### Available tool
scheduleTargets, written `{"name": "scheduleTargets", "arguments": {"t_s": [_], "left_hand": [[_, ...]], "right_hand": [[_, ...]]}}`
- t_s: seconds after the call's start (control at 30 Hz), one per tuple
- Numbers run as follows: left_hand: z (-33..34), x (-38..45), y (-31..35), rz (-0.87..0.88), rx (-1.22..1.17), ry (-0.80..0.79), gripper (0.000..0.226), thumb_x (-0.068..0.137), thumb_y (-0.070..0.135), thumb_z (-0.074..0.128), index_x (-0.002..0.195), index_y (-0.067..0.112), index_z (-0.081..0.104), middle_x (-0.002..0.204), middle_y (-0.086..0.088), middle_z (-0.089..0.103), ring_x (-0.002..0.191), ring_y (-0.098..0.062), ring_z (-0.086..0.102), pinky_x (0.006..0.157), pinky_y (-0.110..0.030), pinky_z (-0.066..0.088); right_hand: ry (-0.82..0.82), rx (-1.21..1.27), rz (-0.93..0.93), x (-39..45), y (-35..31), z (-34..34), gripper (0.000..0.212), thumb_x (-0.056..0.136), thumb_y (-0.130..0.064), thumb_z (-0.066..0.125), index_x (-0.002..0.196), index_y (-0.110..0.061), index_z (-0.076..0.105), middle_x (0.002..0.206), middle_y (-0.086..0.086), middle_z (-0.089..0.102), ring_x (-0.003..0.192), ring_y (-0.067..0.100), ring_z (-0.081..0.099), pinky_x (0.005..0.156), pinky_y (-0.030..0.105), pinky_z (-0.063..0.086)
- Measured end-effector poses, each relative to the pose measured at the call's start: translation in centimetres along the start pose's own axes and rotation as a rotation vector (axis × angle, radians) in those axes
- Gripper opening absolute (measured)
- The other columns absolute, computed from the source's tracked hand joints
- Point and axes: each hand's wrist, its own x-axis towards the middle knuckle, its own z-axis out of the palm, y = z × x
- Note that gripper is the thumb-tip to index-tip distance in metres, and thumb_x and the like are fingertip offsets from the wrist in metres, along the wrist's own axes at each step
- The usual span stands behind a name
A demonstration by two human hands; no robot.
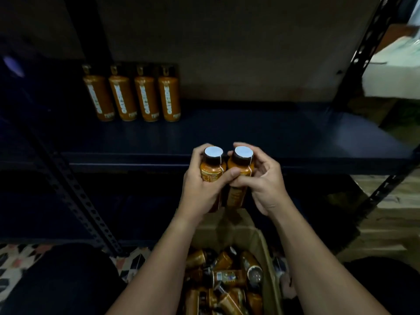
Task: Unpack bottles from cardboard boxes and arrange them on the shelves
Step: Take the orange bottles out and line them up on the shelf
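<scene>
Both hands are holding bottles upright, side by side and touching, in front of the shelf edge. Left hand (200, 185) is gripping the left bottle (212, 169), fingers wrapped round its body and thumb reaching across to the neighbour. Right hand (261, 178) is curling round the right bottle (241, 167), thumb pressing its lower front. Each bottle is showing an orange body, dark cap and pale round top.

Below my forearms, a cardboard box (268, 253) is sitting open, holding more orange bottles lying jumbled at mixed angles.

Beyond my hands, a dark blue shelf (272, 137) is carrying four bottles in a row (134, 96) at its back left, upright and nearly touching, labels facing out. Perforated black metal uprights (75, 196) are framing the shelving at left and right. A dull wall is standing behind the shelf. Patterned flooring (20, 258) is showing at lower left. Lighting is dim throughout.
</scene>
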Motion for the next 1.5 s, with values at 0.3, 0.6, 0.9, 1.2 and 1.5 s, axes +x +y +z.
{"name": "scheduleTargets", "arguments": {"t_s": [0.3,0.6,0.9,1.2,1.5], "left_hand": [[-0.1,9.0,6.1,0.157,0.023,0.011,0.065,0.074,0.050,0.084,0.127,0.040,0.049,0.118,0.018,0.065,0.112,-0.003,0.065,0.098,-0.035,0.056],[0.6,13.5,2.9,0.098,-0.010,-0.019,0.060,0.086,0.032,0.079,0.137,0.030,0.046,0.116,0.023,0.068,0.111,0.000,0.066,0.092,-0.021,0.053],[0.0,16.9,0.7,0.076,0.079,0.059,0.060,0.089,0.029,0.078,0.138,0.034,0.043,0.105,0.019,0.067,0.100,0.006,0.064,0.088,-0.020,0.048],[0.2,17.6,0.9,0.064,0.092,0.093,0.065,0.088,0.032,0.078,0.140,0.036,0.040,0.110,0.019,0.063,0.097,0.016,0.060,0.083,-0.016,0.045],[-2.2,16.3,-0.1,-0.130,0.009,-0.094,0.077,0.088,0.014,0.076,0.146,0.041,0.032,0.131,0.015,0.052,0.115,-0.002,0.053,0.101,-0.032,0.045]], "right_hand": [[0.027,-0.020,-0.167,7.7,-7.3,0.4,0.075,0.063,0.017,0.075,0.127,-0.020,0.068,0.121,0.013,0.071,0.116,0.026,0.066,0.098,0.040,0.055],[0.114,-0.081,-0.096,11.5,-5.5,-0.7,0.073,0.068,0.016,0.077,0.126,-0.028,0.068,0.109,0.000,0.075,0.105,0.012,0.070,0.086,0.026,0.057],[0.220,-0.151,-0.071,15.0,-3.7,-2.8,0.077,0.078,0.004,0.077,0.142,-0.032,0.053,0.121,-0.004,0.068,0.111,0.009,0.065,0.102,0.038,0.051],[0.302,-0.206,-0.105,15.3,-2.2,-2.4,0.076,0.080,-0.001,0.079,0.134,-0.043,0.045,0.123,-0.015,0.058,0.113,0.003,0.059,0.092,0.022,0.047],[0.263,-0.153,0.051,15.0,-1.2,-3.3,0.074,0.082,0.006,0.070,0.141,-0.031,0.047,0.124,-0.001,0.061,0.115,0.015,0.059,0.102,0.043,0.048]]}}
